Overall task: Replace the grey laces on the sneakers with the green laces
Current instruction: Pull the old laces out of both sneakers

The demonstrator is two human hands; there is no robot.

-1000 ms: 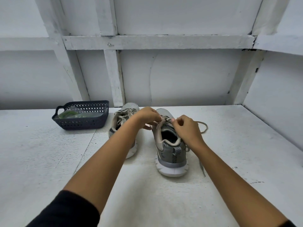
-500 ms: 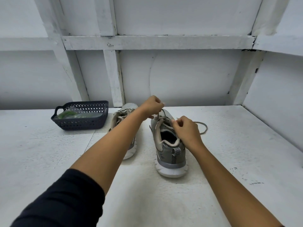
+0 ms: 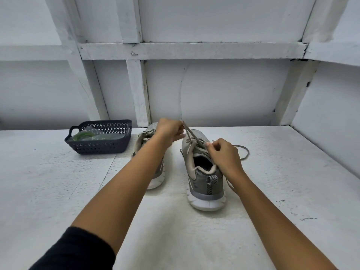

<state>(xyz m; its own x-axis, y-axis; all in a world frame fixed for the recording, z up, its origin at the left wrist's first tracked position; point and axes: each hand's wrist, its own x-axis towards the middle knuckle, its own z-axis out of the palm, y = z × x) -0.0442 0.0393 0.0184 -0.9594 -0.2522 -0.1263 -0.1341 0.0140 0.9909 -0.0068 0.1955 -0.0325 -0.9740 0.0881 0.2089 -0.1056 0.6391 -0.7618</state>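
The left hand (image 3: pixel 169 131) is pinching the grey lace (image 3: pixel 191 135), stretching it tight above the sneaker (image 3: pixel 204 182) on the table (image 3: pixel 282 182). The right hand (image 3: pixel 224 155) is pinching it lower down, by the holes. Pulling gently, one hole at a time, is looking wise. The green laces (image 3: pixel 82 135) are lying in the basket (image 3: pixel 101 148).

even, soft, diffuse light; faint shadows under sneakers (image 3: pixel 204 172); wide-angle bending at edges; mild softness.
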